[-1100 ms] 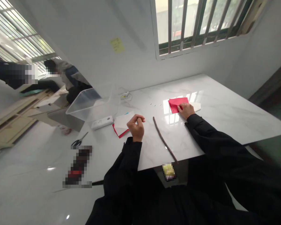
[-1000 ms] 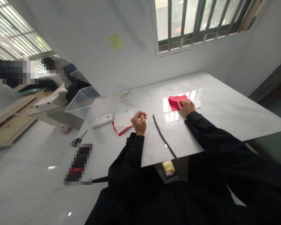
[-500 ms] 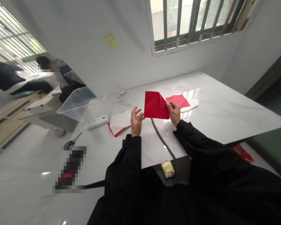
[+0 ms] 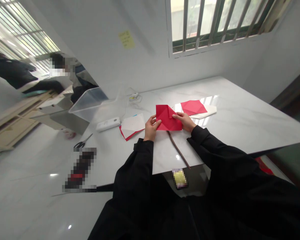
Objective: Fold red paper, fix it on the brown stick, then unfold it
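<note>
A red sheet of paper point(image 4: 166, 121) with one corner folded over is held low over the white marble table point(image 4: 240, 116). My left hand point(image 4: 151, 128) pinches its left edge. My right hand point(image 4: 183, 120) pinches its right side, thumb on top. Both arms wear black sleeves. A thin dark stick point(image 4: 178, 150) lies on the table just below the paper.
More red paper on a white sheet point(image 4: 193, 107) lies behind my right hand. To the left are white and red sheets point(image 4: 131, 126), a white power bank point(image 4: 107, 124), a clear plastic bin point(image 4: 95, 103) and scissors point(image 4: 82, 142). People sit at far left.
My right hand lifted a red sheet off the far pile and brought it toward me. My left hand opened, then took hold of its left edge. The sheet has come down near the table.
</note>
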The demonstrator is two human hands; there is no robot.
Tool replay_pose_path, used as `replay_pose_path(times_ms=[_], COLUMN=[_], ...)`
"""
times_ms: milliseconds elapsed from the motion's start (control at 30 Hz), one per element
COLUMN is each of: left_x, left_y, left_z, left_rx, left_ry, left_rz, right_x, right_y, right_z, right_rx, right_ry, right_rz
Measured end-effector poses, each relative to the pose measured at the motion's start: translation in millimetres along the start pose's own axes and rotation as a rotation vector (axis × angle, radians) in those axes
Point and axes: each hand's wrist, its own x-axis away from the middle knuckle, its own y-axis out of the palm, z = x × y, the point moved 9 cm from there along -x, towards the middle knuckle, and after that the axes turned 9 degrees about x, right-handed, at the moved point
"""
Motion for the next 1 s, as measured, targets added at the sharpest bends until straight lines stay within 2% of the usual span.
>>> replay_pose_path(times_ms=[200,400,733,1000], left_x=[0.5,2.6,7.7,6.1], left_y=[-3.0,-1.1,25.3,26.8], left_z=[-3.1,-10.4,-6.9,-7.0], left_rx=[0.093,0.217,0.128,0.122], left_ry=[-0.078,-0.258,-0.274,-0.265], left_rz=[0.0,-0.044,-0.275,-0.273], right_x=[1.7,0.6,0.7,0.7], right_y=[1.6,-9.3,-2.2,0.6], right_z=[-0.7,-4.6,0.6,0.5], right_rx=[-0.016,-0.051,0.026,0.166], right_ry=[0.049,0.043,0.052,-0.001], right_rz=[-0.085,-0.029,-0.049,-0.114])
